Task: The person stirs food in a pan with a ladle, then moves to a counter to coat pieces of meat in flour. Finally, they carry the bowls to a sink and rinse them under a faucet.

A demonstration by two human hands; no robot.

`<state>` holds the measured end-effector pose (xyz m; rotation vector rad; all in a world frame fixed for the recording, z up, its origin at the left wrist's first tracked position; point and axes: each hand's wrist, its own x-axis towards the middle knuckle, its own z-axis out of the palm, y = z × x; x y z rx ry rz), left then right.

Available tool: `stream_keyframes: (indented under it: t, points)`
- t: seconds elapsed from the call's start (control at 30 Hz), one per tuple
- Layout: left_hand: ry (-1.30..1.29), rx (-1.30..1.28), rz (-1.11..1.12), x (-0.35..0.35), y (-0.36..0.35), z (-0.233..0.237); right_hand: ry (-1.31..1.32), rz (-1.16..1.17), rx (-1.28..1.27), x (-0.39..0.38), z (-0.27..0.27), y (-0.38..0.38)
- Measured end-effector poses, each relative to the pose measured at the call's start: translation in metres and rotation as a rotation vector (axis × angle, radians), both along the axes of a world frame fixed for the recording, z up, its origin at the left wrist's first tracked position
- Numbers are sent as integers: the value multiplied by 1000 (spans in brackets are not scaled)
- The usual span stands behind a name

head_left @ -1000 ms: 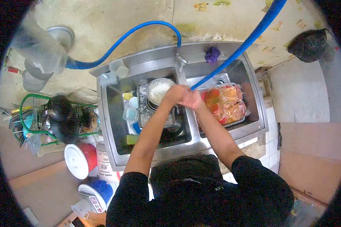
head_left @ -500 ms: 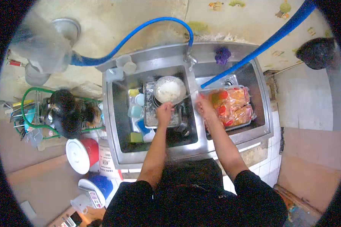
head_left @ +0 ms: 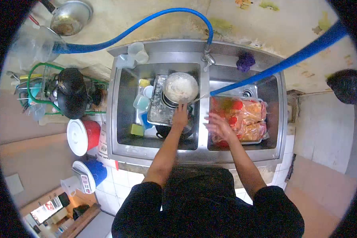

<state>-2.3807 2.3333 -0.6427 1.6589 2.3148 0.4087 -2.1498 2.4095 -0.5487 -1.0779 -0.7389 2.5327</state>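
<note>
In the left basin, a round bowl-shaped vessel [head_left: 181, 88] coated with whitish residue rests over a rectangular metal tray [head_left: 159, 113]. A slim handle [head_left: 200, 97] runs from its side toward the divider. My left hand [head_left: 180, 116] has its fingers stretched out, fingertips right at the vessel's lower rim. Open with spread fingers, my right hand [head_left: 219, 126] hovers beside the divider and holds nothing. Close to it in the right basin lie plastic bags of orange-red food [head_left: 248, 115]. The end of a blue hose [head_left: 242, 82] hangs near the divider.
A faucet [head_left: 208, 58] stands behind the divider. Plastic containers [head_left: 141, 102] and a green sponge [head_left: 137, 129] lie in the left basin. A purple scrubber [head_left: 246, 62] sits on the back ledge. Left of the sink are a dish rack [head_left: 47, 65] and a white-lidded red bucket [head_left: 92, 134].
My right hand has opened and come down slightly from beside the handle. My left hand's fingers have straightened at the rim. The whole view has shifted a little.
</note>
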Motion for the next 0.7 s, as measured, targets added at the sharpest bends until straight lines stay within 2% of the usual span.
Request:
stream_keyframes:
  t: [0.03, 0.07, 0.13, 0.2, 0.27, 0.33, 0.4, 0.43, 0.53, 0.63, 0.7]
  points:
    - [127, 52, -17, 0, 12, 15, -13, 45, 6, 12, -6, -4]
    - [125, 55, -6, -5, 21, -1, -15, 57, 10, 25, -10, -7]
    - [145, -191, -1, -15, 30, -47, -85, 126, 13, 50, -14, -16]
    - [148, -265, 6, -19, 35, -42, -77, 135, 6, 67, -13, -20]
    - [204, -106, -35, -19, 29, -48, -65, 141, -7, 79, -18, -20]
    - [230, -167, -25, -13, 33, -33, -65, 71, -76, 89, -36, -20]
    - [174, -304, 14, -1, 26, -15, -90, 108, -49, 84, -32, -14]
    - [243, -318, -17, 5, 20, -10, -82, 70, -66, 83, -32, -13]
    - [260, -191, -123, 8, 5, -24, -59, 37, -63, 70, -30, -7]
    - [183, -356, -160, 6, -4, -28, -35, 58, -39, 55, -33, -4]
    - [179, -331, -223, -3, -10, -29, -21, 72, -37, 47, -39, -6]
